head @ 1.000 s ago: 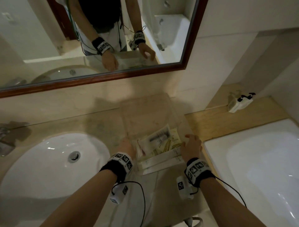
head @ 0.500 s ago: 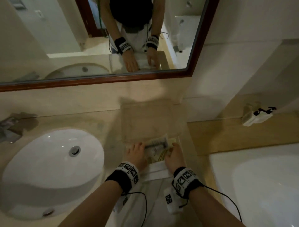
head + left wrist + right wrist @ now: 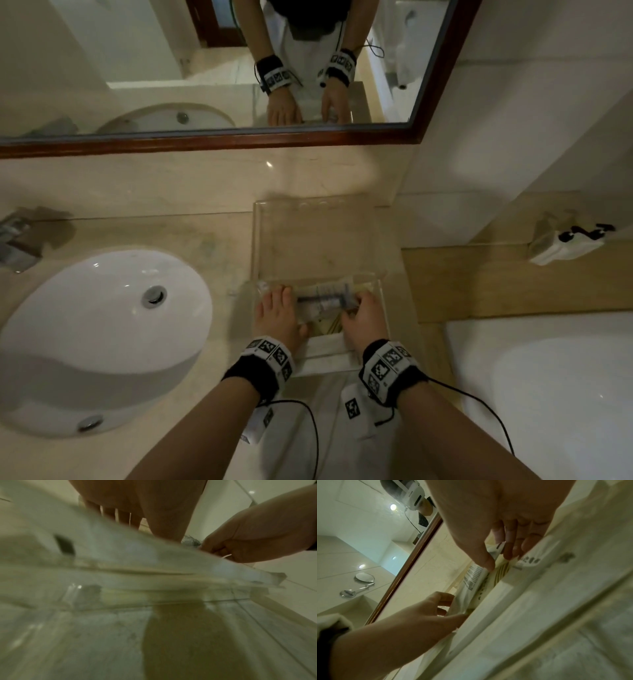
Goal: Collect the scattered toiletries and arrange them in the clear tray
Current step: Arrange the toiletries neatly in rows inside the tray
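sink [image 3: 102, 329] sitting off left | left hand [image 3: 279, 320] lying flat, fingers straight, pressing packet's left end | packet [image 3: 323, 301] lying in tray [image 3: 322, 236] near end, between both hands | right hand [image 3: 364, 318] pinching its right end

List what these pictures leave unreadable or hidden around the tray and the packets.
- Print on the top packet: head view, too small; right wrist view, blurred.
- Packets beneath it: covered by the top packet, left hand and right hand.
- Clear tray: left wrist view, motion-blurred.
- Left fingertips: whether they pinch or only press, unclear.
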{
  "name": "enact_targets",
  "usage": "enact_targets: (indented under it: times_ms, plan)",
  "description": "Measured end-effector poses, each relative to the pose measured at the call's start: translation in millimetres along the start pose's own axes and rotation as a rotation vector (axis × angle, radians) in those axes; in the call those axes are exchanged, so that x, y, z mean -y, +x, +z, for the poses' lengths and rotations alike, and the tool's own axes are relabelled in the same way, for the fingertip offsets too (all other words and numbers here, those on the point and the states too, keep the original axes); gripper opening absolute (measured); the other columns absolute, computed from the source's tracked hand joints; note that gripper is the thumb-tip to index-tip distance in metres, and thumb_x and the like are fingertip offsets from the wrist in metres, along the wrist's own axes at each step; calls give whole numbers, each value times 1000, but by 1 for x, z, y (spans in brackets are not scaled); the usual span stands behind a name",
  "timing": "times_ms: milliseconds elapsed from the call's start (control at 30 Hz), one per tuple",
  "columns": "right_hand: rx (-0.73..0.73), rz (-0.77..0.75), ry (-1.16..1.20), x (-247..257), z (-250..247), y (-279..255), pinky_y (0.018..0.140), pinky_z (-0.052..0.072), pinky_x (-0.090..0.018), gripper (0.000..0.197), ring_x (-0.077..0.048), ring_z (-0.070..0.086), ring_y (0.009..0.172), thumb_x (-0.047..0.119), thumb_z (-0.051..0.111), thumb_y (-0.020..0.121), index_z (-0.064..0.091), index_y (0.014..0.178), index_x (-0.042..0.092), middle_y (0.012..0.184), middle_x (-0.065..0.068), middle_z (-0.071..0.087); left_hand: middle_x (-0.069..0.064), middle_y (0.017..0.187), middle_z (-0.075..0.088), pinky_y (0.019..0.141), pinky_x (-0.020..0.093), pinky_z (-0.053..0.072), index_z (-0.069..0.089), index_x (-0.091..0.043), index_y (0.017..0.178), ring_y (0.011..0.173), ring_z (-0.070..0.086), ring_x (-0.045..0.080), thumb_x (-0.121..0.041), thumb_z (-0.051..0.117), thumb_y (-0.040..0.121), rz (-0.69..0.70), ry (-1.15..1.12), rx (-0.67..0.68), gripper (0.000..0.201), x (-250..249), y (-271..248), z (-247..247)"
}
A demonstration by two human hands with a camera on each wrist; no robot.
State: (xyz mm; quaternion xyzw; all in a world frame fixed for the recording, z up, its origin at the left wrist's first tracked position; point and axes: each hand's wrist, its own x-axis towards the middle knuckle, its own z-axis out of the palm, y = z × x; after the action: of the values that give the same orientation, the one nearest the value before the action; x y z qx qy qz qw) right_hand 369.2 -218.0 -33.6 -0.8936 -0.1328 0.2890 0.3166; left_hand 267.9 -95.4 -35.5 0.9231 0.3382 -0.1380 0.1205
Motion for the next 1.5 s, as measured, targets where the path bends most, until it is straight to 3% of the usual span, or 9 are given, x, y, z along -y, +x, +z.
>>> enact_targets:
  times_ms: [367, 533, 767, 867, 967, 1133, 1233, 1333, 1500]
  plan:
    - [32, 6, 13, 9, -1, -2, 81, 48, -32, 31, -28, 60, 100, 15, 57, 86, 50, 115, 8, 113, -12, 62, 10, 147, 24, 116, 40, 21, 22, -10, 140, 137, 22, 31, -42, 57, 80, 11, -22, -17, 76, 8, 3, 2]
    - [80, 33, 59, 14, -4, -4, 75, 38, -25, 30, -28, 58, 101, 15, 52, 90, 50, 117, 3, 114, -16, 61, 10, 146, 25, 115, 41, 22, 24, -11, 139, 135, 24, 31, -42, 58, 79, 24, -45, -19, 75, 13, 2, 3]
    - [101, 31, -17, 16, -6, -3, 68, 37, -26, 13, -20, 51, 79, 20, 51, 90, 55, 85, 8, 84, -9, 54, 7, 141, 34, 110, 41, 26, 31, -16, 135, 132, 28, 29, -45, 52, 84, 76, -16, -75, 63, 12, 9, -2]
    - [29, -4, -119, 19, 0, -7, 71, 42, -31, 15, -27, 52, 83, 19, 51, 89, 56, 89, 5, 100, -14, 52, 8, 136, 38, 108, 40, 28, 37, -13, 127, 129, 33, 28, -44, 53, 82, 67, -4, -82, 57, 11, 12, -1]
    - [7, 10, -283, 21, 12, -15, 90, 46, -37, 26, -29, 50, 107, 22, 52, 89, 54, 108, 5, 120, -13, 45, 7, 131, 40, 104, 40, 31, 40, -13, 120, 125, 36, 28, -43, 58, 77, 57, 8, -81, 56, 10, 12, 0]
    - [-2, 79, -448, 24, 20, -16, 98, 40, -42, 37, -31, 45, 117, 32, 52, 87, 53, 114, 6, 127, -12, 44, 8, 130, 40, 105, 40, 30, 41, -14, 121, 124, 37, 27, -38, 57, 78, 71, -10, -90, 51, 12, 12, 0]
    - [86, 138, -395, 27, 15, -9, 90, 46, -38, 34, -30, 55, 104, 36, 53, 85, 60, 99, 6, 112, -12, 56, 9, 131, 41, 106, 42, 30, 42, -13, 122, 126, 36, 29, -38, 55, 81, 76, -18, -81, 50, 14, 12, 2]
    - [151, 141, -180, 28, 10, -4, 67, 45, -30, 29, -24, 57, 74, 32, 55, 85, 56, 68, 9, 76, -7, 59, 9, 131, 40, 106, 42, 30, 41, -14, 121, 126, 36, 30, -35, 57, 80, 75, -11, -75, 49, 13, 12, 2]
    - [154, 61, 139, 27, 7, -8, 74, 44, -29, 27, -26, 60, 89, 28, 59, 86, 61, 100, 4, 89, -10, 61, 9, 131, 40, 107, 42, 29, 40, -13, 123, 126, 35, 30, -34, 56, 82, 60, -17, -68, 49, 10, 11, 0]
